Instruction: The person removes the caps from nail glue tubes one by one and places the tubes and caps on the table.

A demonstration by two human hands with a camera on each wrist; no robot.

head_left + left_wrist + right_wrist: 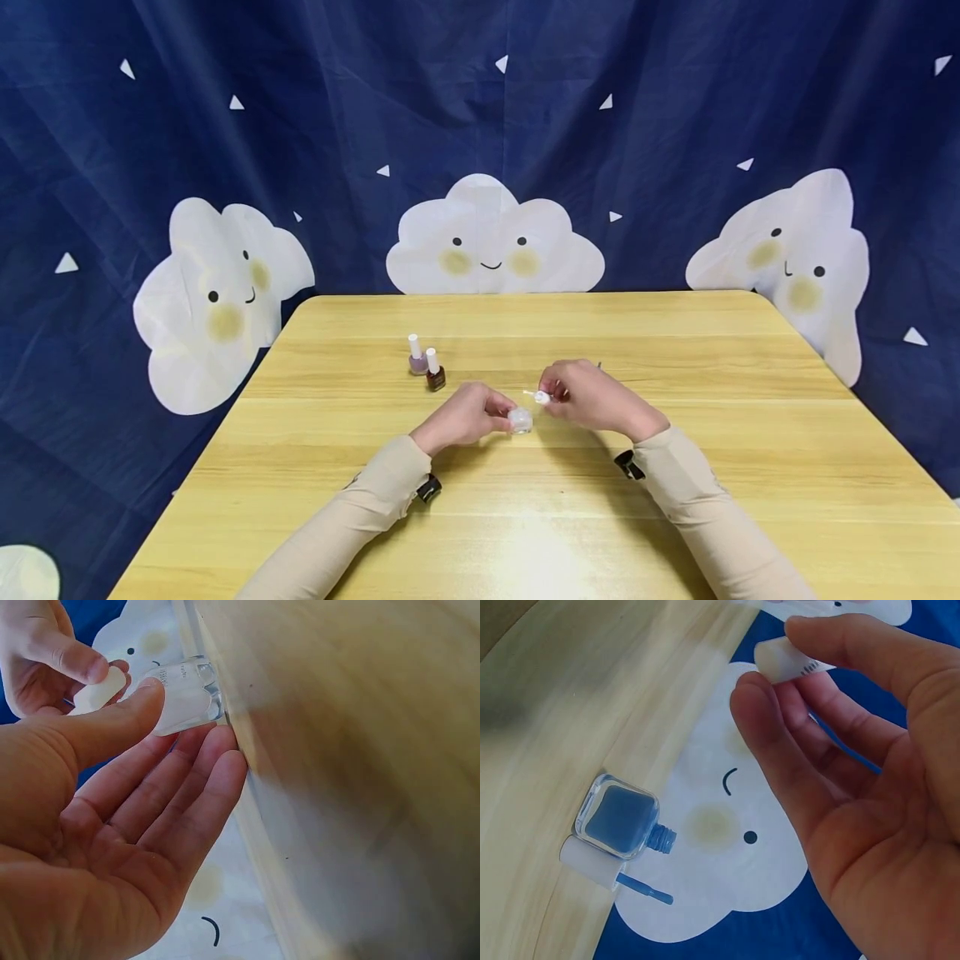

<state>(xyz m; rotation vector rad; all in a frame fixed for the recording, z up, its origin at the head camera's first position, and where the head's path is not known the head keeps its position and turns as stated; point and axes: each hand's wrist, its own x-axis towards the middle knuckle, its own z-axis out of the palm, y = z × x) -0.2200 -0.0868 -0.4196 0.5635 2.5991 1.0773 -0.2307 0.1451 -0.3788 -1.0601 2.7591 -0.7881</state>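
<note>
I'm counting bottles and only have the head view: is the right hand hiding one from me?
Observer: Yes. The right wrist view shows an uncapped blue nail polish bottle that the right hand blocks in yours.
Operator: Thanks. And the clear nail polish bottle in the left hand: any lettering on it? I can't make any out.
Observer: Yes, the left wrist view shows small print on its side, though it is too blurred to read with confidence.
</note>
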